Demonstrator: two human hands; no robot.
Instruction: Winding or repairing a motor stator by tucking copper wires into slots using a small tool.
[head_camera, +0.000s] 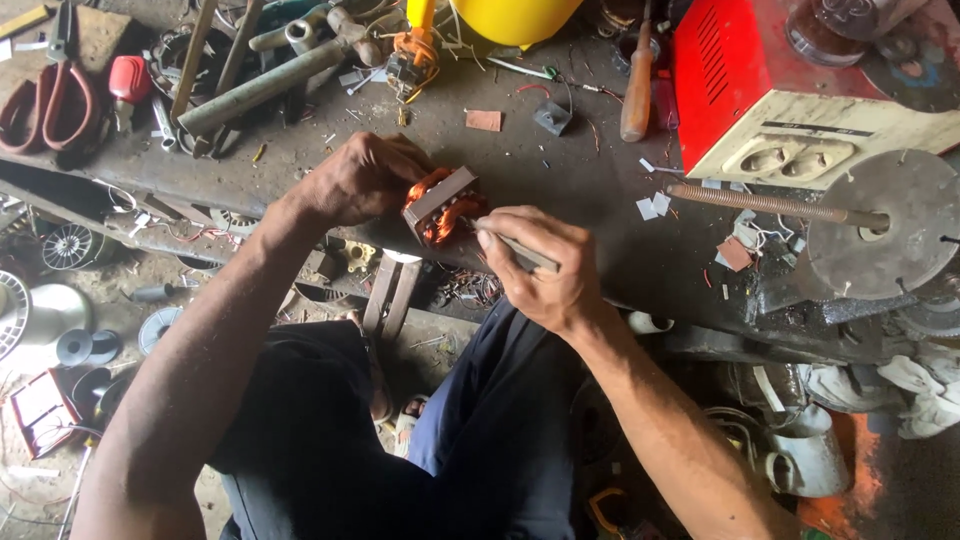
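The left hand closes its grip around a small motor stator, a grey metal block with orange copper windings, holding it just above the near edge of the counter. The right hand sits just beside it, its grip tight on a thin metal tool whose tip touches the windings on the stator's near side.

Toward the far left corner of the counter lie red-handled shears, and next to them a small red-handled tool. A long grey pipe runs slantwise among rods and scrap at the far edge. An orange-and-black part sits near the far middle, below a yellow rounded object. A wooden handle stands just left of a red and cream box at the far right. In front of that box a threaded rod reaches to a grey round disc at the right edge. Bits of paper and wire litter the counter.

Below the near edge, the person's dark trousers show. On the floor to the left lie round fan parts, and to the right a white cup.
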